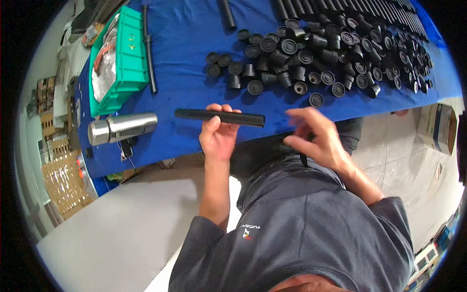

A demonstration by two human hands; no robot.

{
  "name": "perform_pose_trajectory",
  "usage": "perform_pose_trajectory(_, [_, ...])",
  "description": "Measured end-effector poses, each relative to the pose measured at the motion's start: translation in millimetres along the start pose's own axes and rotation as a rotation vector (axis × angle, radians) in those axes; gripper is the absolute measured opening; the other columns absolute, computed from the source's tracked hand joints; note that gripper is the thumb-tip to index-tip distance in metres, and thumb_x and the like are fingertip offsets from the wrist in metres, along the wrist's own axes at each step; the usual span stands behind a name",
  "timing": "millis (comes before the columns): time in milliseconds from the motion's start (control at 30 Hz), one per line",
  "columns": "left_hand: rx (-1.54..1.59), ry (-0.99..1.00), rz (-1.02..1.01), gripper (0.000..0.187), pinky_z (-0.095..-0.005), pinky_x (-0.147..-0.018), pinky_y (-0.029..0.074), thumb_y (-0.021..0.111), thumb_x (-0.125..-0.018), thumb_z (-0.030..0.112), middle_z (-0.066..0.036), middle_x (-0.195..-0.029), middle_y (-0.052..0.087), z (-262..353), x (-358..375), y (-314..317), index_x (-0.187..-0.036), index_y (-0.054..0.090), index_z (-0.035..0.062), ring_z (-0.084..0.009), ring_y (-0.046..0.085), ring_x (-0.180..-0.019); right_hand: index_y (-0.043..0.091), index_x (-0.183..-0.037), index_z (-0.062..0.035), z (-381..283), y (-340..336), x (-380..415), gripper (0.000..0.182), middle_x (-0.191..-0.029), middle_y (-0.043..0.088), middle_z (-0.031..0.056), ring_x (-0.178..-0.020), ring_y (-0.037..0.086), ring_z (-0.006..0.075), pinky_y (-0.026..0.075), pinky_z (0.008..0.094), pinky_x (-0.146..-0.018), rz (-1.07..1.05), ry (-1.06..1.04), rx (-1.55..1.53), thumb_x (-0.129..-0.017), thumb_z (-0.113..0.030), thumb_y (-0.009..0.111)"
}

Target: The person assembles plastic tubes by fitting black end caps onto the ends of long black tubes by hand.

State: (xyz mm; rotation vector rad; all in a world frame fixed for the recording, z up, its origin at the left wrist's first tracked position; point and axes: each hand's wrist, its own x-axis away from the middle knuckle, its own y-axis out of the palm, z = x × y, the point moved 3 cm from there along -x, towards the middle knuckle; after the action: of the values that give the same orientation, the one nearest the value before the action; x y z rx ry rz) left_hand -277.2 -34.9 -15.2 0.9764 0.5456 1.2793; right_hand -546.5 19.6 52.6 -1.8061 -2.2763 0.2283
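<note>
green crate (132,58) as landmark, on blue cloth (182,48), silvery bag (104,73) inside. left hand (219,141) grips a black tube (249,119) between thumb and fingers, tube held roughly level, right of and nearer the person than the crate. right hand (318,138) farther right of the crate, bit blurred, fingers spread from thumb, nothing seen in it, just beside the tube's end, not touching; hands apart. steel flask (131,127) lies just on the crate's near side, thin black rod (151,68) right beside it. black caps (289,46) scattered well right of the crate, rows of tubes (389,19) beyond them.
</note>
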Motion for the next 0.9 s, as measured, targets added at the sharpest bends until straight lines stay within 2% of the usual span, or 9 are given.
perform_pose_trajectory(67, [0.055,-0.047,0.096,0.027,-0.0468,-0.105,0.054,0.066,-0.094,0.01,-0.015,-0.118,0.069,-15.9,17.9,18.9,-0.12,0.062,0.0054,-0.034,0.066,-0.116,0.058,-0.138,-0.0049,15.8,24.7,-9.3,0.061,-0.103,0.063,0.0049,-0.084,0.061,0.01,0.052,0.026,-0.073,-0.13,0.125,-0.452,-0.082,-0.009,0.084])
perform_pose_trajectory(100, [0.102,-0.075,0.123,0.027,-0.0461,-0.107,0.053,0.066,-0.095,0.01,-0.015,-0.119,0.069,-24.2,26.6,26.5,-0.121,0.062,0.0054,-0.0315,0.066,-0.117,0.057,-0.14,-0.0054,17.6,29.5,-13.6,0.06,-0.108,0.066,0.0044,-0.087,0.06,0.0088,0.052,0.0269,-0.076,-0.176,0.115,-0.449,-0.085,-0.01,0.082])
perform_pose_trajectory(200, [0.237,-0.158,0.209,0.027,-0.0426,-0.109,0.052,0.065,-0.099,0.012,-0.012,-0.121,0.071,-42.1,50.4,35.3,-0.125,0.063,0.0052,-0.0245,0.066,-0.119,0.056,-0.143,-0.0058,1.8,29.2,-24.4,0.06,-0.118,0.069,0.0075,-0.097,0.066,0.0155,0.054,0.0314,-0.083,-0.214,-0.087,-0.394,-0.087,-0.01,0.079])
perform_pose_trajectory(233, [0.207,-0.14,0.206,0.029,-0.0398,-0.107,0.053,0.065,-0.102,0.021,-0.01,-0.122,0.07,-46.9,56.2,34.9,-0.126,0.063,0.0049,-0.0232,0.065,-0.12,0.058,-0.141,-0.006,-1.0,29.1,-26.5,0.056,-0.127,0.069,0.0118,-0.111,0.068,0.0244,0.055,0.0372,-0.092,-0.161,-0.257,-0.336,-0.089,-0.012,0.077])
perform_pose_trajectory(333, [0.243,-0.184,0.242,0.041,-0.0419,-0.103,0.057,0.063,-0.103,0.032,-0.015,-0.127,0.069,-47.5,65.2,44.1,-0.13,0.06,0.0014,-0.028,0.066,-0.121,0.062,-0.137,-0.0056,2.0,32.4,-29.6,0.051,-0.128,0.069,0.015,-0.119,0.066,0.0288,0.054,0.0402,-0.097,-0.225,-0.312,-0.375,-0.089,-0.013,0.077])
perform_pose_trajectory(667, [0.197,-0.194,0.174,0.051,-0.0433,-0.107,0.053,0.059,-0.104,0.038,-0.019,-0.13,0.068,-46.5,65.4,38.2,-0.132,0.06,-0.0044,-0.0302,0.063,-0.124,0.066,-0.121,-0.0017,1.9,33.0,-24.4,0.037,-0.104,0.074,0.0101,-0.093,0.072,0.0194,0.056,0.0329,-0.079,-0.179,-0.049,-0.432,-0.089,-0.016,0.079])
perform_pose_trajectory(767, [0.117,-0.183,0.397,0.05,-0.0401,-0.093,0.06,0.06,-0.103,0.042,-0.02,-0.121,0.071,-50.0,65.0,47.7,-0.121,0.064,-0.0048,-0.031,0.07,-0.11,0.066,-0.117,-0.0008,4.3,31.6,-24.5,0.035,-0.093,0.072,0.0077,-0.082,0.069,0.0135,0.053,0.0302,-0.07,-0.112,-0.113,-0.38,-0.091,-0.018,0.079])
perform_pose_trajectory(867, [-0.236,-0.542,-0.112,0.05,-0.0355,-0.071,0.061,0.063,-0.101,0.046,-0.02,-0.106,0.072,-37.6,73.9,45.6,-0.105,0.064,-0.0039,-0.03,0.072,-0.088,0.066,-0.114,-0.0014,5.3,24.0,-20.5,0.032,-0.085,0.069,0.0055,-0.077,0.064,0.0097,0.051,0.0291,-0.067,-0.002,-0.08,-0.411,-0.091,-0.02,0.079])
perform_pose_trajectory(900, [-0.688,-0.425,0.094,0.035,-0.0301,-0.054,0.054,0.077,-0.094,0.032,-0.02,-0.098,0.071,-29.0,84.4,68.2,-0.093,0.061,0.0002,-0.0276,0.069,-0.069,0.065,-0.112,-0.0016,5.1,19.0,-19.1,0.031,-0.078,0.065,0.0022,-0.072,0.06,0.0076,0.048,0.0279,-0.064,0.037,-0.088,-0.419,-0.091,-0.02,0.079])
